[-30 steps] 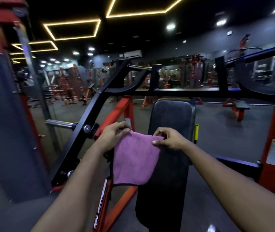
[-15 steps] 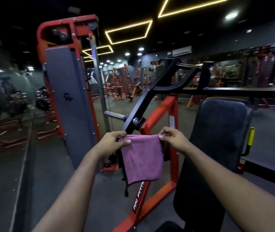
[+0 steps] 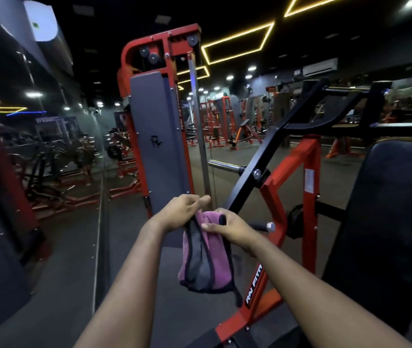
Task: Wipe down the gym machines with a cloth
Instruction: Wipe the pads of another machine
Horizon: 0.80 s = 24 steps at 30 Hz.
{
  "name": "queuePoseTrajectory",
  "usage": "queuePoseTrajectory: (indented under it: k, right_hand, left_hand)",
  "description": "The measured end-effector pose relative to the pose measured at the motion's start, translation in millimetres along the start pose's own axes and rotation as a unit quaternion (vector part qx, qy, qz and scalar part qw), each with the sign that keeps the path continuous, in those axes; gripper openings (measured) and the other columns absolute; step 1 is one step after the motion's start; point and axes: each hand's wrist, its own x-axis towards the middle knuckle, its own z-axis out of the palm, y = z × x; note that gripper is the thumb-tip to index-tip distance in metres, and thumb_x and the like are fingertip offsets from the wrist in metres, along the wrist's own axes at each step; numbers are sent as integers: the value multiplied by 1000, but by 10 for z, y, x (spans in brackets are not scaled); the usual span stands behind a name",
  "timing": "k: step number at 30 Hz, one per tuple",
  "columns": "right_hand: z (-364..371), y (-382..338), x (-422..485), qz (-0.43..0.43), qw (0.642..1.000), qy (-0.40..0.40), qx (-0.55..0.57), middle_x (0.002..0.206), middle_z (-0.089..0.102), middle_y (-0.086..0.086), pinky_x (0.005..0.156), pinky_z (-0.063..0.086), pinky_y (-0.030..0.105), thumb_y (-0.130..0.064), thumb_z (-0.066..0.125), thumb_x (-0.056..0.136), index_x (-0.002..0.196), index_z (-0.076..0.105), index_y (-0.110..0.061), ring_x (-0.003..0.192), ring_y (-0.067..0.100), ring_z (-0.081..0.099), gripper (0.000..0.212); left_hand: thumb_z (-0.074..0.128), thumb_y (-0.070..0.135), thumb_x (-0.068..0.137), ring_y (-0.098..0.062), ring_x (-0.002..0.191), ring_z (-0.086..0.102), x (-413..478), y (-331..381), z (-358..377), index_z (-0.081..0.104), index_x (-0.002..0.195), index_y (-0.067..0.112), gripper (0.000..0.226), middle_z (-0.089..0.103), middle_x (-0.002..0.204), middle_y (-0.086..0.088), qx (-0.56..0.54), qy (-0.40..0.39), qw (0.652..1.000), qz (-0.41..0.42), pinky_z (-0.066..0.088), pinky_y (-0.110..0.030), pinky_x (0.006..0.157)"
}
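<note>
Purple cloth (image 3: 201, 266) in left grip (image 3: 181, 211) and right grip (image 3: 232, 228)

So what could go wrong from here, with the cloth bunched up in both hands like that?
1. The cloth hangs bunched, gripped only at its top by the left hand and right hand; a loose grip might let it drop to the floor.
2. Its dangling black edging could catch on the short peg beside the right hand.
3. The long chrome peg juts out just beyond the hands; a quick reach forward could knock knuckles on it.
</note>
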Motion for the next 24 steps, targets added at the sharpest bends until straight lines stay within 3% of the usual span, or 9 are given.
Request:
queuePoseTrajectory:
  k: [4,6,9,12,14,17,19,20,24]
  right_hand:
    - [-2,66,-21,13,977,107,-181,76,68,0,67,48,28,-26,77,83,79,73,-19,74,13,60,9]
    - [-159,101,-93,32,951,161,-261,80,69,3,60,38,20,-16,79,83,88,76,-15,77,15,59,6]
    - [-480,176,-179,80,919,220,-316,84,71,1,68,40,24,-18,83,79,85,72,-22,83,18,64,13]
    - [-740,247,-210,125,897,212,-368,92,76,2,75,50,28,-26,82,81,81,72,-27,92,22,70,10]
    - [-839,220,-199,129,894,190,-384,89,77,2,71,52,28,-24,81,83,84,75,-25,85,20,71,6]
    - [-999,47,-223,164,934,28,-316,70,72,7,49,50,23,-1,76,86,81,73,-14,54,15,66,14]
    - [-1152,-132,-258,203,930,-87,-295,68,73,6,51,52,22,10,72,86,78,70,-10,56,12,69,21]
    - [-1228,-213,-236,211,921,-101,-310,69,74,5,53,53,21,11,72,85,77,72,-10,59,11,69,22]
    - [-1069,-401,24,168,907,49,-384,68,68,6,63,53,29,-8,63,73,72,72,-2,62,17,63,11]
  left_hand:
    - [80,24,83,-8,68,52,-309,-469,-369,58,79,18,23,62,75,7,75,-10,997,-16,44,-27,67]
    - [80,11,79,-15,78,56,-474,-691,-539,58,88,19,25,64,84,5,111,0,993,-44,46,-28,71]
    - [80,7,76,-21,91,58,-666,-980,-742,58,107,17,39,63,97,1,173,26,978,-117,43,-26,73]
    - [80,11,77,-22,91,61,-753,-1164,-845,69,102,15,27,65,93,-1,228,53,960,-152,40,-24,73]
    - [78,11,79,-22,87,64,-774,-1198,-875,73,93,15,15,68,85,-1,240,68,956,-153,39,-23,69]
    - [76,10,81,-19,81,63,-865,-1216,-957,73,83,21,11,70,80,-1,237,83,957,-142,40,-24,63]
    - [76,10,84,-13,67,61,-956,-1250,-1041,70,77,23,16,67,70,4,199,76,968,-135,40,-17,56]
    - [75,7,85,-10,60,58,-1002,-1252,-1072,70,76,22,18,65,65,6,161,69,976,-130,41,-15,54]
    - [70,-12,81,-7,76,65,-939,-936,-988,75,75,33,45,72,75,12,93,54,994,-28,52,-19,73]
